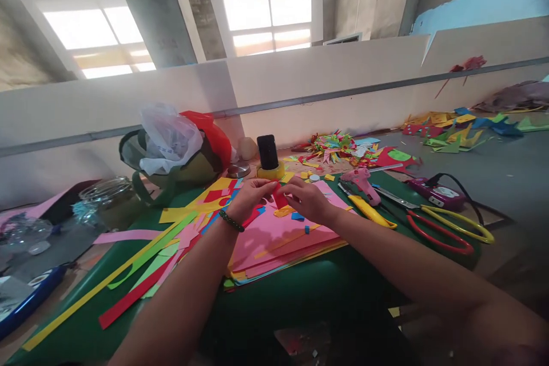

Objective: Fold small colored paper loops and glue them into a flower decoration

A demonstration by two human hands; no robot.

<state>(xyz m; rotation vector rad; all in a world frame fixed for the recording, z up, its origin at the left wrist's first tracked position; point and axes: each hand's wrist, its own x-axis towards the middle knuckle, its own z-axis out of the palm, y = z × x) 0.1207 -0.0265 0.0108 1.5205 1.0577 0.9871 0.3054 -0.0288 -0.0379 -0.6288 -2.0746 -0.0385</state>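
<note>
A small red piece of paper [280,199] is held up between my two hands, over a stack of coloured paper [274,240] whose top sheet is pink. My left hand [254,197] pinches its upper left edge, and a dark beaded bracelet circles that wrist. From the other side, the fingers of my right hand [305,197] close on the red paper's right edge. Just below lie an orange scrap [283,213] and small blue scraps [297,217]. The fingertips partly cover the paper, so any fold in it is hard to make out.
To the right lie a pink glue gun [363,186], a yellow-handled cutter [373,213] and large scissors [429,223]. Paper strips [141,286] spread at left. Behind stand a phone [267,152] on a yellow tape roll, a green bag [189,174] and a glass jar [112,203].
</note>
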